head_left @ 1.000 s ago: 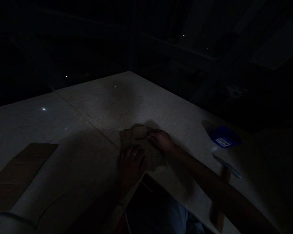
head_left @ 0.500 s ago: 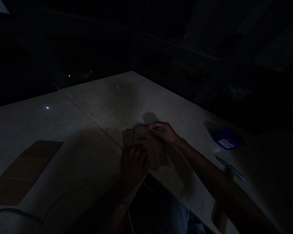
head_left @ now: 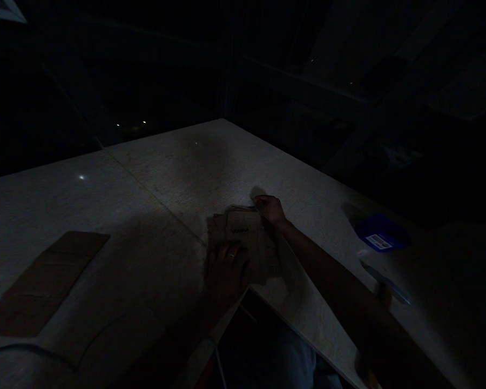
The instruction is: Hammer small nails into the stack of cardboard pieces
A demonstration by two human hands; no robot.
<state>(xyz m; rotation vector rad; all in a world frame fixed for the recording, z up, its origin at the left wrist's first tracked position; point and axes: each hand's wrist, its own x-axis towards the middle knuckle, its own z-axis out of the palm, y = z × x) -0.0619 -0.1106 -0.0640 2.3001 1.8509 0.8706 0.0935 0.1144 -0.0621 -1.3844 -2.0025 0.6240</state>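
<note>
Several layered pieces of brown cardboard (head_left: 247,220) lie at the near edge of the table, the top one bearing a dark zigzag mark. My left hand (head_left: 228,273), with a ring on one finger, rests on their lower left part, its fingers spread. At the upper right corner of the layers is my right hand (head_left: 270,209). Its thumb and fingers are pinched together; in the dark I cannot make out what is between them.
A long flat cardboard piece (head_left: 51,278) lies on the pale table (head_left: 157,178) at left, with a dark cable (head_left: 32,350) in front. At right are a blue container (head_left: 383,231) with a label and a thin pointed blade-like object (head_left: 386,282). The surroundings are very dark.
My right hand has shifted slightly up and away from the cardboard's top edge, its fingers drawn closer together. My left hand stays on the cardboard. The view has shifted slightly.
</note>
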